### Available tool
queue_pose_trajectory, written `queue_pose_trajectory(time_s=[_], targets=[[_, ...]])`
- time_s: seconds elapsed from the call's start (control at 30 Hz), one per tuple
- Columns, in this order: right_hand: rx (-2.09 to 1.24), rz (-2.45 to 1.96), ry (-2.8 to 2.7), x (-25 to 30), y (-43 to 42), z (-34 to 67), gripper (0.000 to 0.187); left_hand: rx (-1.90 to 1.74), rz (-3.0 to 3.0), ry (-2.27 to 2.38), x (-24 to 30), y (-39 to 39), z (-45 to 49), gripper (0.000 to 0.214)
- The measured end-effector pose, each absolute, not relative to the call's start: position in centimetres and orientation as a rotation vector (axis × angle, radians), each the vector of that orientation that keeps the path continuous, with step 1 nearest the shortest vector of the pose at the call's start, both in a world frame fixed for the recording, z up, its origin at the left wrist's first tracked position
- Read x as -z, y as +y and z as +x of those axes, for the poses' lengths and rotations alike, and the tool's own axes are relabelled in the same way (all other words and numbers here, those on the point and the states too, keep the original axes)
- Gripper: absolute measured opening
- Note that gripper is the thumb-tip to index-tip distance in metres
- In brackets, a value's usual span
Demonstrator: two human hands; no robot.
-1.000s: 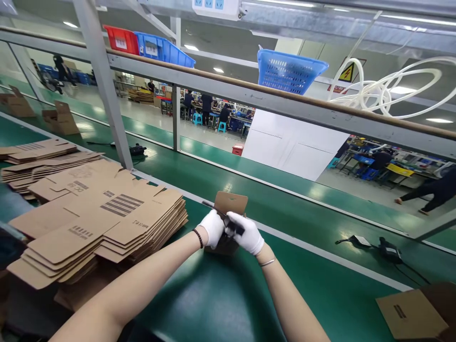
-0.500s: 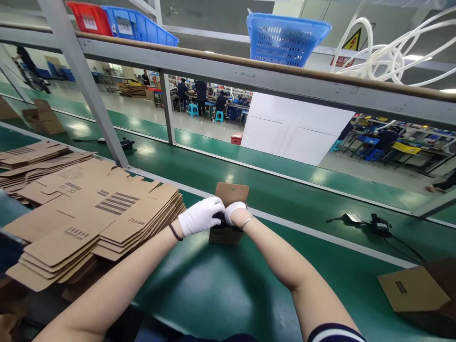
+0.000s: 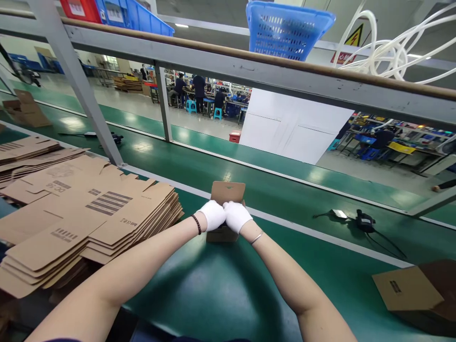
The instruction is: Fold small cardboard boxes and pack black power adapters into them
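Observation:
A small open carton [image 3: 223,235] stands upright on the green work surface, its lid flap [image 3: 228,191] raised at the back. My left hand [image 3: 213,215], white-gloved, is over the carton's opening with its fingers curled down. Beside it and touching it, my right hand [image 3: 236,217], also gloved, has its thumb and fingers drawn together over the opening. Whatever the fingers grip inside is hidden by the gloves; only a sliver of something dark shows below them.
Flattened cartons [image 3: 107,204] are stacked at the left. Another carton [image 3: 409,289] sits at the right. A black device with a cable [image 3: 365,221] lies on the green belt [image 3: 285,204] beyond. Overhead runs a shelf rail [image 3: 213,59] with a blue basket [image 3: 288,31].
My right hand has risen and turned, showing more of its back; my left hand has shifted closer to it. The dark object is now mostly covered. Things on the far belt have moved left.

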State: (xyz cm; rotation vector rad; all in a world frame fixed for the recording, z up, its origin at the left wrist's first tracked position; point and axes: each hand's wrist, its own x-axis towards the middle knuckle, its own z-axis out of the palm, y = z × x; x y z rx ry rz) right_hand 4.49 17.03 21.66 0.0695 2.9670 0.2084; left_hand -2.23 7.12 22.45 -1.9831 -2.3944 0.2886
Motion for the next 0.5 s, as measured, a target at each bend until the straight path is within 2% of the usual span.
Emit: queue_pose_trajectory(time_s=[0.13, 0.27, 0.37, 0.5], targets=[[-0.179, -0.020, 2.800, -21.8, 17.1, 3.2, 0.023, -0.237, -2.002, -2.388, -22.9, 6.1, -2.4, 0.013], [-0.166, -0.072, 2.682, -22.3, 17.4, 2.3, 0.024, -0.300, -2.126, -2.363, -24.1, 4.7, -2.1, 0.014], [-0.157, -0.118, 2.687, -23.4, 17.2, 3.0, 0.024, -0.371, -2.127, -2.425, -24.5, 4.7, -0.1, 0.007], [-0.194, -0.097, 2.826, -24.9, 16.1, 6.2, 0.023, -0.344, -2.024, -2.578, -25.7, 4.8, 1.0, 0.013]])
